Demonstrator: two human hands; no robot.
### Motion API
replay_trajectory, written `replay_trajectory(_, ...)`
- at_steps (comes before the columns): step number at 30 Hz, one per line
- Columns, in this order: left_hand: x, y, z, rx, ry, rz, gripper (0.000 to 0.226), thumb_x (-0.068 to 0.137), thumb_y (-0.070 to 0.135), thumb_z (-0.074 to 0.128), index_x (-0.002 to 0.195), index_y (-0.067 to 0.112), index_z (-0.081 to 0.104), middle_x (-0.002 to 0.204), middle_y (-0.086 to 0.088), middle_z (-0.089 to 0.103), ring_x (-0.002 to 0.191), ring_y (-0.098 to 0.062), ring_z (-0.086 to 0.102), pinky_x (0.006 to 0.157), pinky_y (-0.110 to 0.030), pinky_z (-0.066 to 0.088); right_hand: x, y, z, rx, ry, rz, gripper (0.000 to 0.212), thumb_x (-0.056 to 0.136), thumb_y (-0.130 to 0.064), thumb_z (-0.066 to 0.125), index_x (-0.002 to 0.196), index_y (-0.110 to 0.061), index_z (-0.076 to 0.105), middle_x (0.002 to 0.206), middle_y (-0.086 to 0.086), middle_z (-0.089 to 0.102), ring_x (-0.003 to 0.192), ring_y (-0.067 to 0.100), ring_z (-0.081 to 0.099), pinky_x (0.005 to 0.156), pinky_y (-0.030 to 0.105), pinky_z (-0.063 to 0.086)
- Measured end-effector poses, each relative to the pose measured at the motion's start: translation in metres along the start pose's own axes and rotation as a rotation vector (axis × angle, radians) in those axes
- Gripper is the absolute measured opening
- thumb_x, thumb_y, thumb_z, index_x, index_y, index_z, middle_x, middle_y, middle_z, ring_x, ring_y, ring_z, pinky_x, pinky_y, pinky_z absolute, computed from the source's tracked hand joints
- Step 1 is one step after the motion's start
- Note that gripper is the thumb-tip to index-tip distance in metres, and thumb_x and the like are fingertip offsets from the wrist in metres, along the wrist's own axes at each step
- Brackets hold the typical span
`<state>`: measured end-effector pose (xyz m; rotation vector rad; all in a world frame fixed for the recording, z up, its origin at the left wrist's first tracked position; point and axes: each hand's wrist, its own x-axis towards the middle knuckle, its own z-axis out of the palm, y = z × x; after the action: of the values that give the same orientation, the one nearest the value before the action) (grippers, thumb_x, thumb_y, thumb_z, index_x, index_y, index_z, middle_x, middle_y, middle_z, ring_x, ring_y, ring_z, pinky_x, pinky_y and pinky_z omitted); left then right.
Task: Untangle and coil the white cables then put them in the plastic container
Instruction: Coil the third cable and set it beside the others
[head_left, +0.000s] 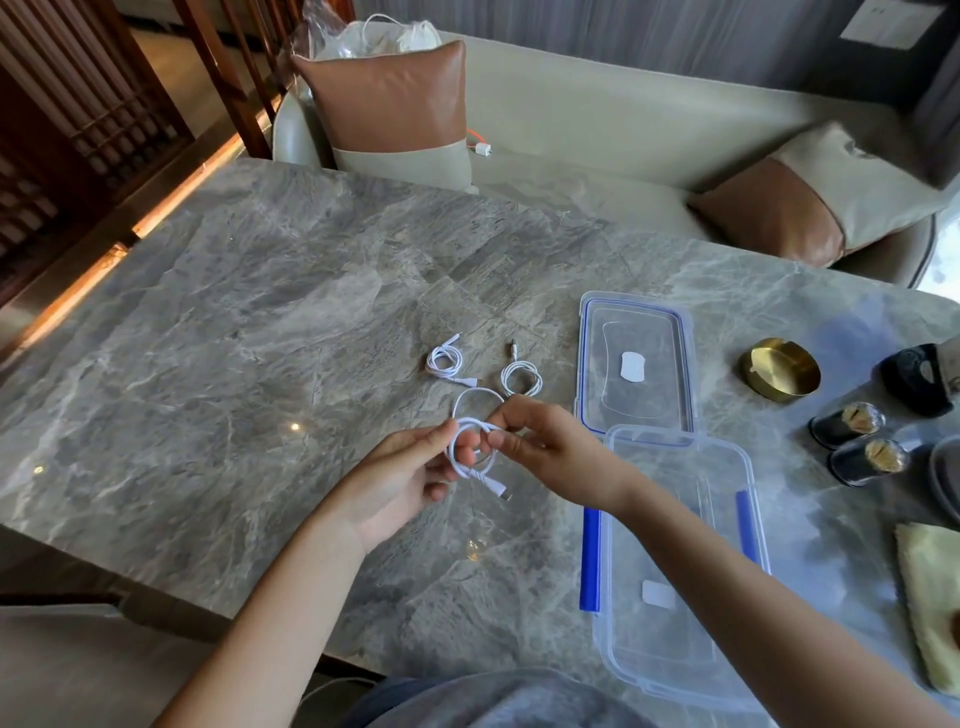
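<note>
The left grip (410, 478) is pinching one side of a small loop of the white cable (480, 477) between thumb and fingertips. The right grip (548, 448) is pinching the opposite side of the same loop, so both are closing on that one cable and holding it just above the desk (234, 364). A short tail ending in a plug is hanging down from the loop between the two grips. A wider turn of the cable is arching away beyond the fingertips; whether that turn is resting on the desk or hanging free I cannot tell. Judging by this, the coiling step is underway on this cable: the turns are forming but are not yet gathered into one tidy ring. Further out, the left coil (445, 361) and the right coil (521, 378) are lying near each other on the desk, apart from the grips and not yet stowed. To the right, the plastic container (685, 649) is sitting open, partly under the right forearm, with no cable showing inside it. Its lid (649, 332) is lying flat just beyond it. The next move is probably calling for drawing the wide turn in over the small loop and tucking the plug end so the coil is not springing open. After that the coil is going rightward into the container, with the other two coils following.
</note>
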<state>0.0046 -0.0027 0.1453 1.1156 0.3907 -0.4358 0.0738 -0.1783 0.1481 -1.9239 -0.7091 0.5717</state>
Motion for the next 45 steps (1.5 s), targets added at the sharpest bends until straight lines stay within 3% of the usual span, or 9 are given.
replay_trajectory(4,0.004,-0.003,0.004,-0.335,-0.007,-0.093,0.040,0.036,0.033,0.094,0.065,0.016,0.072,0.055,0.007,0.057,0.044,-0.005,0.046,0.042,-0.017,0.036,0.000,-0.007,-0.002,0.165,-0.055,0.018,0.016,0.093,-0.014,0.054,0.088,-0.001,0.063,0.081,0.007,0.055,0.079,0.013,0.050,0.075,0.028,0.041)
replay_trajectory(7,0.004,-0.005,0.008,-0.480,-0.020,-0.121,0.047,0.027,0.028,0.096,0.065,0.014,0.072,0.054,0.007,0.057,0.042,-0.006,0.047,0.042,-0.017,0.038,-0.001,-0.005,0.000,0.286,-0.053,0.025,0.023,0.092,-0.014,0.055,0.092,0.009,0.059,0.083,0.025,0.056,0.082,0.020,0.049,0.078,0.040,0.042)
replay_trajectory(9,0.004,-0.007,0.008,-0.537,-0.023,-0.112,0.047,0.026,0.025,0.096,0.065,0.014,0.071,0.055,0.005,0.058,0.043,-0.007,0.049,0.042,-0.017,0.041,-0.001,-0.003,0.005,0.355,0.014,0.029,0.025,0.092,-0.011,0.055,0.095,0.014,0.058,0.080,0.022,0.059,0.079,0.020,0.054,0.076,0.033,0.046)
replay_trajectory(13,0.005,-0.011,0.003,-0.461,-0.043,-0.050,0.044,0.034,0.030,0.095,0.067,0.015,0.071,0.061,0.004,0.062,0.050,-0.008,0.054,0.046,-0.017,0.044,-0.002,0.002,0.010,0.363,0.146,0.032,0.022,0.093,-0.009,0.054,0.088,0.011,0.061,0.070,0.005,0.060,0.067,0.009,0.056,0.065,0.014,0.045)
replay_trajectory(22,0.004,-0.014,-0.013,-0.044,-0.277,0.013,0.044,0.061,0.051,0.079,0.086,0.015,0.074,0.078,0.003,0.072,0.070,-0.005,0.061,0.059,-0.018,0.041,-0.005,0.007,0.000,0.123,-0.089,0.023,0.023,0.094,-0.016,0.052,0.081,0.000,0.063,0.067,0.004,0.053,0.060,0.008,0.046,0.056,0.019,0.040)
replay_trajectory(27,0.010,0.002,-0.011,0.193,-0.258,-0.061,0.048,0.054,0.059,0.079,0.077,0.017,0.074,0.064,0.004,0.067,0.058,-0.003,0.052,0.052,-0.015,0.035,-0.002,0.011,-0.012,0.161,-0.218,0.038,0.022,0.092,-0.013,0.055,0.088,0.007,0.065,0.076,0.019,0.060,0.072,0.018,0.053,0.071,0.029,0.044)
replay_trajectory(33,0.020,0.003,-0.002,-0.100,-0.230,-0.048,0.038,0.046,0.039,0.090,0.068,0.015,0.073,0.062,0.004,0.068,0.049,-0.003,0.049,0.046,-0.017,0.033,-0.001,0.015,-0.016,0.557,-0.153,0.112,0.023,0.094,-0.023,0.050,0.089,-0.010,0.068,0.077,-0.007,0.067,0.073,0.006,0.058,0.071,0.018,0.045)
replay_trajectory(36,0.024,-0.002,0.004,-0.244,-0.135,-0.010,0.036,0.043,0.033,0.092,0.069,0.015,0.073,0.064,0.005,0.069,0.050,-0.003,0.053,0.044,-0.016,0.034,-0.004,0.023,-0.008,0.850,-0.082,0.152,0.028,0.095,-0.018,0.042,0.101,-0.006,0.067,0.093,0.004,0.069,0.089,0.015,0.063,0.087,0.025,0.049)
replay_trajectory(45,0.026,-0.021,0.021,-0.224,0.078,0.237,0.018,0.077,0.026,0.058,0.074,0.021,0.075,0.079,0.004,0.075,0.064,0.000,0.060,0.052,-0.012,0.041,-0.014,0.024,0.012,0.728,0.211,0.169,0.021,0.083,-0.031,0.059,0.082,-0.015,0.072,0.071,0.001,0.055,0.073,0.011,0.048,0.082,0.032,0.038)
